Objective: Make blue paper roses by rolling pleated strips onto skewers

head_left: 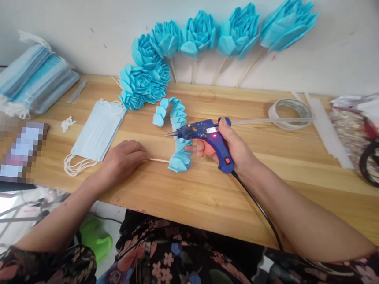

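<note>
Strip (179, 114), blue, pleated: on desk (187, 203), betw. hands, near end wound round R tip of thin stick (159, 160). To do well, prob.: hold stick steady, run thin bead of glue along strip's base edge, keep nozzle (170, 134) close but clear of skin, roll snug w/ pleats even & base flush. Stick axis: approx. level, L–R, petal end pointing R. Strip's long axis: roughly away from body, far end hooking L. L hand (126, 156): closed on stick, exact pinch hidden. R hand (237, 146): gripping glue gun (197, 130), at orange trigger (207, 147), squeeze unclear; fingertips (189, 149) by strip, contact can't tell. Nozzle pointing L, just past strip's L edge. Farther out: mask stack (99, 127) L, tape roll (272, 114) R, blue flowers (199, 34) along wall (89, 0).
</note>
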`<state>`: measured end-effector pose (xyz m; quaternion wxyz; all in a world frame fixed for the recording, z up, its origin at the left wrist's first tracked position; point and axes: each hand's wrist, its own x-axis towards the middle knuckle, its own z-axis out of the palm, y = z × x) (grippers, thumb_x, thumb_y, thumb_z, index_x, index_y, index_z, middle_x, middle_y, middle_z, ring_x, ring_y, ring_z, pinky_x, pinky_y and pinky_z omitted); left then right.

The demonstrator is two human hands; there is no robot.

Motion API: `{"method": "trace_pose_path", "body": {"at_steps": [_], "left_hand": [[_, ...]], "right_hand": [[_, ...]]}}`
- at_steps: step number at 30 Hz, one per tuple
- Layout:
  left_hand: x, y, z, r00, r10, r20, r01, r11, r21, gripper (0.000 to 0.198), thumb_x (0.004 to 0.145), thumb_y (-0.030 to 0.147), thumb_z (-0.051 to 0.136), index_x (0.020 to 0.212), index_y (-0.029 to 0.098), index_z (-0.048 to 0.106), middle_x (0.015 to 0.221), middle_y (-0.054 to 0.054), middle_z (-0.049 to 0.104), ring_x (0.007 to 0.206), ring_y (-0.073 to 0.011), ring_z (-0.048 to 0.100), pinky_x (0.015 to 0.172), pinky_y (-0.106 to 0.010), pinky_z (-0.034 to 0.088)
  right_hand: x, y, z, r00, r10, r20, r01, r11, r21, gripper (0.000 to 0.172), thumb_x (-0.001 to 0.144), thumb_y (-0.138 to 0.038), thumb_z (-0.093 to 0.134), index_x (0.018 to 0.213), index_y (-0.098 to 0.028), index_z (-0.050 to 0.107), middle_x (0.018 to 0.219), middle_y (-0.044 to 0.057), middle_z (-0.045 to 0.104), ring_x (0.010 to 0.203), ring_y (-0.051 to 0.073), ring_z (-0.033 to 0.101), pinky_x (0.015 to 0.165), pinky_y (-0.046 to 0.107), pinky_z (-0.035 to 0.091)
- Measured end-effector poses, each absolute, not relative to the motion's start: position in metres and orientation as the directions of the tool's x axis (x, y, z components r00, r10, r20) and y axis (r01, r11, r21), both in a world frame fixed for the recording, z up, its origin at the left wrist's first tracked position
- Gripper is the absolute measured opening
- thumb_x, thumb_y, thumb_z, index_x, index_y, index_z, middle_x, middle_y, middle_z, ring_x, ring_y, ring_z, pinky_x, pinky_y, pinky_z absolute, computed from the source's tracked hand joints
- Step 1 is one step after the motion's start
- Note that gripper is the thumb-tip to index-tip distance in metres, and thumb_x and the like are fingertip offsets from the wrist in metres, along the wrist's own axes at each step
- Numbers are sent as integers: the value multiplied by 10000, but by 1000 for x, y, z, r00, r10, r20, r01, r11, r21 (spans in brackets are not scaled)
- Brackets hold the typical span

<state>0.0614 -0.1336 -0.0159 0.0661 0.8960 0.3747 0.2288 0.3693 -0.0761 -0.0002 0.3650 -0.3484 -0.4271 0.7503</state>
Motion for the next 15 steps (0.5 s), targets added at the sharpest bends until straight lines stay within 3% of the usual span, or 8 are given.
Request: {"method": "trace_pose_path", "body": {"at_steps": [6, 9, 15], "left_hand": [[65, -130, -14, 607, 688, 397, 654, -717, 243, 162, 993, 169, 554, 957, 180, 711, 881, -57, 698, 794, -173, 608, 708, -321, 429], [66, -131, -14, 593, 695, 408, 657, -710, 254, 155, 984, 157, 568, 957, 179, 719, 884, -57, 695, 796, -170, 605, 712, -313, 445], [65, -132, -17, 574, 715, 398, 671, -690, 272, 140, 973, 163, 591, 988, 184, 728, 920, -67, 691, 838, -182, 611, 733, -313, 470]], "right_hand": [[385, -68, 12, -521, 847, -106, -249, -269, -930, 691, 836, -866, 442, 731, -214, 645, 615, 34, 652, 703, 201, 705, 792, 362, 608], [402, -58, 18, -478, 878, -41, -232, -171, -957, 627, 797, -828, 565, 689, -213, 622, 646, 41, 674, 668, 194, 689, 754, 354, 606], [414, -49, 17, -430, 896, -115, 21, -117, -993, 596, 728, -812, 665, 667, -220, 634, 646, 69, 694, 596, 196, 660, 596, 324, 564]]}}
